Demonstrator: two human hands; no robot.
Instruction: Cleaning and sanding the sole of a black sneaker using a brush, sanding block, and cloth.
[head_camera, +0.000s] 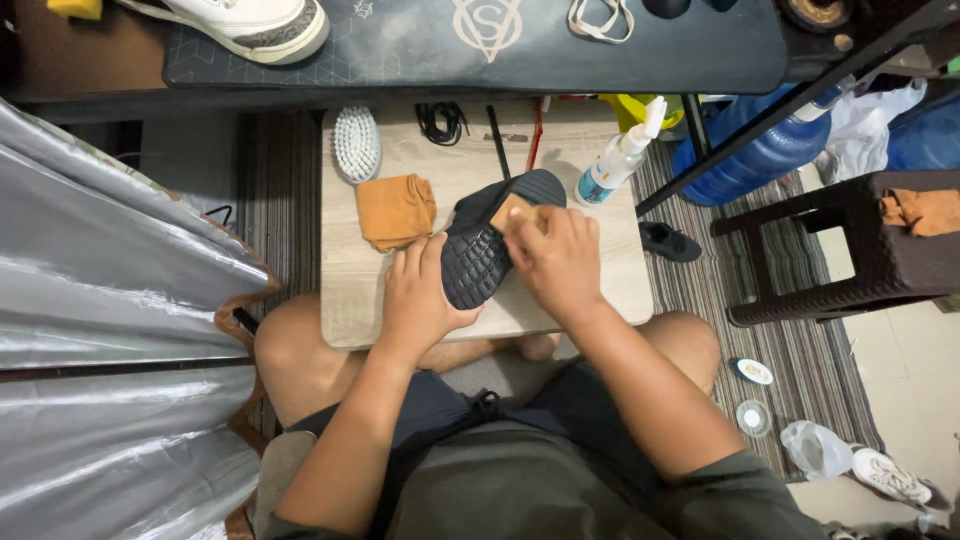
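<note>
pale wood table (600, 290): l hand (420, 295) steadies ribbed black sole (480, 255), r hand (558, 262) rubs.

The right hand (556, 262) hides most of the tan block (508, 211) (only a corner shows).

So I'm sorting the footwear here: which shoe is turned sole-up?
The black shoe on the small wooden table, gripped by the left hand, shows its tread. The white sneaker on the upper surface sits upright.
</note>
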